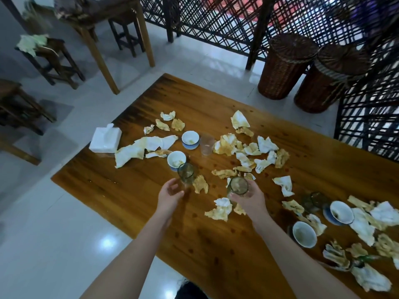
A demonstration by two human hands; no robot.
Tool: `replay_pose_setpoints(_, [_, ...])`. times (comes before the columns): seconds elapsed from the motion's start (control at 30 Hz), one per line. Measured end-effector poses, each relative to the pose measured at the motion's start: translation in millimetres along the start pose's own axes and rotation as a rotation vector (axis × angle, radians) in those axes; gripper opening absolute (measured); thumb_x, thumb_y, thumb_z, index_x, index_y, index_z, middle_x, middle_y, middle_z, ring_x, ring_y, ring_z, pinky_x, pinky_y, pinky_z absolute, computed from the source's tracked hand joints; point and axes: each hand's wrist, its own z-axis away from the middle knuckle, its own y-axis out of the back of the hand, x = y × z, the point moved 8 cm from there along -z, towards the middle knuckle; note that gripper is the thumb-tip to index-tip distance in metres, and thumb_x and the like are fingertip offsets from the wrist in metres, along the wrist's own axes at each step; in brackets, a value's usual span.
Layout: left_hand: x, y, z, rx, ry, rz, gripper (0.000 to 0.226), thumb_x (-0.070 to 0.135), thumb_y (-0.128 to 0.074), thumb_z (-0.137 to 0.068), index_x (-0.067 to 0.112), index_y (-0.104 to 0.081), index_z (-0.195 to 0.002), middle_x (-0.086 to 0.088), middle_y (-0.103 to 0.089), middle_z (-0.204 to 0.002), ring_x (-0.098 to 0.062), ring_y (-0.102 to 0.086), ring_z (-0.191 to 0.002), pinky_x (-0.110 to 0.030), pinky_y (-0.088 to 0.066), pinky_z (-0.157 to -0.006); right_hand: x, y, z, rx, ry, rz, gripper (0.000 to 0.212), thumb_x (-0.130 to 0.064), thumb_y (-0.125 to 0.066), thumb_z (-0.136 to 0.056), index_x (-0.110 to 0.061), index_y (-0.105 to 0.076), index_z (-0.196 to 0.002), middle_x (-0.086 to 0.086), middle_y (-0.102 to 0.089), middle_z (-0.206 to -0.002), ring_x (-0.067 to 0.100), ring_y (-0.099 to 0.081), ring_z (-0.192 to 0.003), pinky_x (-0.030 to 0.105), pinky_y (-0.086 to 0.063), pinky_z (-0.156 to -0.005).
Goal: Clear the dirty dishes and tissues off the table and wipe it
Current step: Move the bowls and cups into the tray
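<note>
Stained crumpled tissues (228,145) litter the wooden table (133,190). My right hand (251,198) grips a greenish glass (238,186) near the table's middle. My left hand (170,194) is open, its fingers just short of a second greenish glass (187,173), which stands beside a white bowl (176,160). Another white bowl (190,139) sits next to a clear glass (206,144) further back. At the right are two more white bowls (304,234) (342,212) and a dark glass (313,201) among more tissues.
A white tissue box (105,140) sits at the table's left edge. Two wicker baskets (285,65) stand by a lattice screen (216,20) beyond the table. Wooden stools (49,61) and another table (103,31) are at the back left on the tiled floor.
</note>
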Motion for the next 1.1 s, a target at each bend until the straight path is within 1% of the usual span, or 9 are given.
replay_pose_setpoints(0.1, [6, 6, -22, -0.032, -0.021, -0.029, 0.057, 0.004, -0.067, -0.087, 0.021, -0.047, -0.138, -0.005, -0.048, -0.14, -0.019, -0.046, -0.123, -0.033, -0.042, -0.096, 0, -11, -9, 0.029, -0.035, -0.013, 0.062, -0.01, -0.081, -0.073, -0.018, -0.053, -0.127, -0.004, -0.061, -0.116, 0.014, -0.058, -0.107, 0.02, -0.049, -0.081])
replay_pose_setpoints(0.2, [12, 4, -42, -0.076, -0.039, -0.083, 0.061, 0.009, -0.077, -0.079, 0.027, -0.052, -0.132, 0.001, -0.052, -0.135, -0.014, -0.047, -0.117, -0.03, -0.042, -0.093, 4, -19, -17, 0.053, -0.08, -0.021, 0.071, -0.013, -0.082, -0.072, -0.019, -0.048, -0.134, 0.0, -0.057, -0.126, 0.02, -0.054, -0.117, 0.034, -0.048, -0.097])
replay_pose_setpoints(0.27, [14, 1, -52, -0.089, -0.052, -0.111, 0.064, 0.011, -0.081, -0.076, 0.026, -0.052, -0.131, 0.002, -0.053, -0.131, -0.016, -0.048, -0.118, -0.027, -0.044, -0.092, 5, -22, -19, 0.066, -0.098, -0.038, 0.072, -0.014, -0.083, -0.072, -0.02, -0.048, -0.135, 0.0, -0.057, -0.127, 0.02, -0.054, -0.117, 0.033, -0.048, -0.095])
replay_pose_setpoints(0.4, [17, -7, -62, -0.134, -0.082, -0.126, 0.069, 0.011, -0.083, -0.073, 0.026, -0.05, -0.133, 0.008, -0.05, -0.125, -0.011, -0.047, -0.113, -0.011, -0.042, -0.075, 2, -23, -21, 0.119, -0.097, -0.058, 0.074, -0.017, -0.082, -0.072, -0.021, -0.045, -0.136, 0.001, -0.056, -0.128, 0.019, -0.054, -0.115, 0.03, -0.046, -0.09])
replay_pose_setpoints(0.53, [16, -16, -67, -0.136, -0.129, -0.157, 0.071, 0.009, -0.085, -0.07, 0.027, -0.051, -0.13, 0.005, -0.049, -0.13, -0.013, -0.046, -0.12, -0.022, -0.043, -0.093, 2, -22, -19, 0.161, -0.096, -0.07, 0.075, -0.019, -0.082, -0.073, -0.021, -0.043, -0.138, 0.0, -0.054, -0.129, 0.018, -0.053, -0.116, 0.031, -0.047, -0.091])
replay_pose_setpoints(0.67, [17, -26, -70, -0.134, -0.167, -0.194, 0.066, 0.012, -0.085, -0.071, 0.028, -0.053, -0.126, 0.002, -0.047, -0.134, -0.013, -0.046, -0.121, -0.028, -0.045, -0.1, 3, -18, -14, 0.2, -0.104, -0.109, 0.074, -0.015, -0.081, -0.074, -0.019, -0.044, -0.139, -0.001, -0.056, -0.127, 0.016, -0.055, -0.111, 0.026, -0.048, -0.084])
replay_pose_setpoints(0.83, [26, -37, -66, -0.134, -0.262, -0.189, 0.059, 0.018, -0.086, -0.07, 0.033, -0.053, -0.117, 0.012, -0.051, -0.119, -0.005, -0.047, -0.111, -0.01, -0.039, -0.082, 6, -2, 0, 0.264, -0.122, -0.134, 0.062, -0.017, -0.08, -0.075, -0.024, -0.051, -0.128, -0.015, -0.058, -0.108, -0.002, -0.054, -0.095, 0.015, -0.045, -0.064])
replay_pose_setpoints(0.97, [42, -63, -56, -0.217, -0.336, -0.232, 0.056, 0.021, -0.085, -0.07, 0.034, -0.055, -0.116, 0.02, -0.056, -0.112, 0.0, -0.05, -0.106, -0.008, -0.038, -0.076, 5, 17, 19, 0.319, -0.096, -0.128, 0.055, -0.018, -0.083, -0.071, -0.028, -0.053, -0.116, -0.012, -0.061, -0.108, 0.001, -0.057, -0.095, 0.016, -0.046, -0.067])
replay_pose_setpoints(1.1, [61, -101, -35, -0.335, -0.459, -0.278, 0.054, 0.021, -0.087, -0.068, 0.033, -0.053, -0.109, 0.025, -0.055, -0.104, 0.008, -0.052, -0.096, -0.001, -0.039, -0.071, 3, 41, 39, 0.403, -0.054, -0.148, 0.057, -0.02, -0.085, -0.069, -0.03, -0.052, -0.115, -0.014, -0.058, -0.11, 0.0, -0.054, -0.098, 0.021, -0.045, -0.082])
